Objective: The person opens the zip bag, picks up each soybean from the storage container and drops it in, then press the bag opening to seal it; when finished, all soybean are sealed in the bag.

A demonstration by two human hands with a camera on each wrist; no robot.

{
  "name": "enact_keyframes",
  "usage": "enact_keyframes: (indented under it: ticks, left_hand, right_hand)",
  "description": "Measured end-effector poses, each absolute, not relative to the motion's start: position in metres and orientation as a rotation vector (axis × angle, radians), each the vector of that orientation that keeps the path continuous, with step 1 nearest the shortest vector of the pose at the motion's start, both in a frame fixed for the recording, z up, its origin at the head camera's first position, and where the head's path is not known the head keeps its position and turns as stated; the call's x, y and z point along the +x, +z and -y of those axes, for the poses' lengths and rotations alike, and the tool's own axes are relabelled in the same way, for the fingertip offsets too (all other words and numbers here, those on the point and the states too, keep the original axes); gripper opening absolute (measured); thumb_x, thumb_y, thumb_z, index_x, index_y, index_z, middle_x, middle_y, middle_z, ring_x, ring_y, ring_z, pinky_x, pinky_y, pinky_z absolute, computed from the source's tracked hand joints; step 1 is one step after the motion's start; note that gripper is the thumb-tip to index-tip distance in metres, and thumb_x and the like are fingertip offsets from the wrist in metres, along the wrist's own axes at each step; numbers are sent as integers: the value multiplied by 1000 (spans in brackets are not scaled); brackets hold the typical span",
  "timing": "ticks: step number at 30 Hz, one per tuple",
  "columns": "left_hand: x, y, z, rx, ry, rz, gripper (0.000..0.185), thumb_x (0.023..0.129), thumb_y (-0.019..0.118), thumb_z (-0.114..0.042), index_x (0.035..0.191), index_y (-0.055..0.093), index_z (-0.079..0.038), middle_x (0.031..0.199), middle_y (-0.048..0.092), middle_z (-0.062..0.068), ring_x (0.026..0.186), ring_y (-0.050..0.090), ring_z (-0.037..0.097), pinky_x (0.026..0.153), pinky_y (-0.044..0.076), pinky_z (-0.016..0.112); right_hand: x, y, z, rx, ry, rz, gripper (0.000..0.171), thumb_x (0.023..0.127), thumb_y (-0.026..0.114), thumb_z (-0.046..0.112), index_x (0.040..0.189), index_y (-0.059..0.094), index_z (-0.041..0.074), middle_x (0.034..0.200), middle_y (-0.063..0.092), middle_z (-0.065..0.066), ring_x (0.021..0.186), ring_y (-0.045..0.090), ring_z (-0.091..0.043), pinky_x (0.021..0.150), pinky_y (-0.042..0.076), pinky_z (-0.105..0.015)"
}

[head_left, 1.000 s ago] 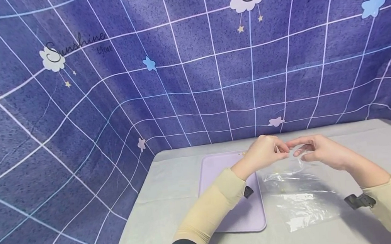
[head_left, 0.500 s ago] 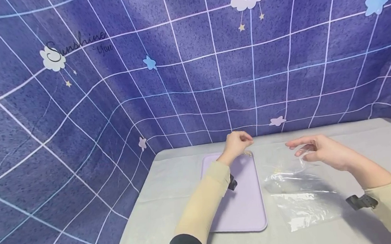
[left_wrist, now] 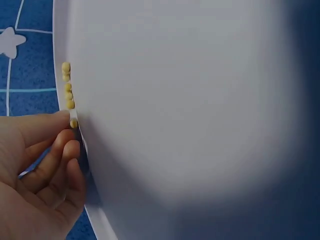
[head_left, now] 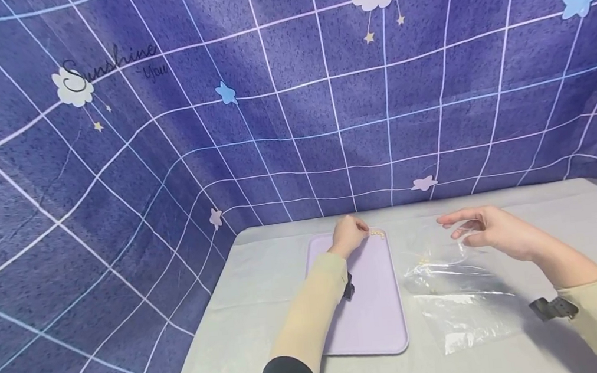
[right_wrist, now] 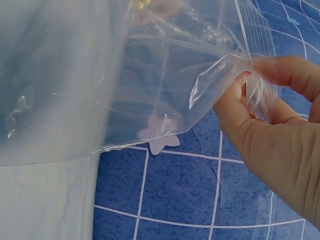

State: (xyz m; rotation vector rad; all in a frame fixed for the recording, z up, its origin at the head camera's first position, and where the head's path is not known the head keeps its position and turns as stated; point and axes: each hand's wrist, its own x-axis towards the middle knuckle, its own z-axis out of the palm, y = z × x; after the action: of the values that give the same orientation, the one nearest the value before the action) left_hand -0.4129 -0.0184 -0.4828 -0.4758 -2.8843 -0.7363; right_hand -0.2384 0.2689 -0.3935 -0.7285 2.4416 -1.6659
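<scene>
My left hand (head_left: 349, 236) is at the far right corner of the lilac tray (head_left: 368, 316). In the left wrist view, its thumb and finger tips sit at one small yellow bean (left_wrist: 74, 123), apparently a soybean; whether they grip it is unclear. Several more yellow beans (left_wrist: 69, 96) line the tray's edge beyond the fingertips. My right hand (head_left: 500, 233) pinches the zip-top end of a clear plastic zip bag (right_wrist: 165, 75), seen closely in the right wrist view. Inside that bag lie a few yellow beans (right_wrist: 141, 4).
A pale grey cloth covers the table (head_left: 261, 308). Behind and to the left hangs a blue-purple grid-patterned curtain (head_left: 292, 116). The lower part of the bag (head_left: 475, 319) lies on the table to the right of the tray.
My left hand has moved left from the bag's mouth to the tray's far right corner, at the beans. My right hand stays in place, holding the bag.
</scene>
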Motion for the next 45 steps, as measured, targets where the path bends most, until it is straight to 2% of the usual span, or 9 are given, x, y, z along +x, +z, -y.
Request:
enact_keyframes:
  ticks: [5,12,20,23,24,30,31,38,45]
  left_hand:
    - [-411,-480,15,-457,-609,2928,4,76,77,-22,80,76,-21,86,72,-10,90,65,14,79,50,25]
    - [-410,-478,16,-437,-556,2952,4,76,76,-20,76,74,-23,84,71,-10,84,65,13,72,50,25]
    - [-402,-458,9,-572,-753,2811,4,78,75,-21,82,76,-22,79,72,-10,78,65,7,78,49,21]
    - [-389,-433,-1,-730,-816,2718,4,80,74,-23,84,76,-20,79,73,-10,72,63,2,76,48,17]
    - [-382,-424,-5,-775,-823,2699,5,81,74,-24,84,75,-21,80,72,-11,73,62,0,79,47,17]
    - [-333,-378,-30,-1044,-852,2577,5,83,73,-24,84,74,-19,78,71,-12,66,56,-10,68,43,5]
    - [-326,-374,-34,-1091,-850,2554,5,83,74,-23,84,74,-18,78,71,-11,63,55,-11,62,43,4]
    - [-291,-364,-53,-1254,-528,2512,8,82,74,-30,88,75,-25,79,67,-16,64,52,-12,59,40,3]
    - [-279,-373,-64,-1263,-179,2507,11,84,70,-38,92,73,-33,90,67,-22,77,58,-10,63,42,7]
  right_hand:
    - [-238,-394,-269,-746,-1688,-2415,55,76,56,-13,130,43,-16,116,59,25,98,61,-4,78,55,-28]
    - [-237,-392,-269,-735,-1701,-2404,55,77,56,-13,130,43,-16,116,59,24,97,61,-4,77,55,-26]
    - [-235,-391,-270,-743,-1693,-2409,55,77,57,-13,130,42,-17,116,59,25,98,61,-4,80,54,-26]
    - [-234,-391,-270,-747,-1694,-2410,55,77,56,-13,130,42,-17,116,58,26,98,61,-4,81,54,-25]
    - [-234,-390,-270,-749,-1693,-2413,56,77,57,-13,130,42,-17,116,58,26,98,61,-4,81,54,-26]
    - [-234,-390,-271,-745,-1689,-2420,55,77,57,-12,130,43,-16,116,58,25,98,61,-4,80,55,-29]
    - [-234,-390,-271,-743,-1690,-2420,55,77,57,-12,130,43,-16,116,58,25,98,61,-4,80,55,-28]
    - [-234,-389,-272,-714,-1681,-2436,56,77,59,-10,131,44,-14,117,59,22,98,62,-5,81,53,-24]
    - [-233,-389,-272,-725,-1700,-2415,56,77,59,-11,131,44,-15,122,60,14,100,63,-11,81,54,-26]
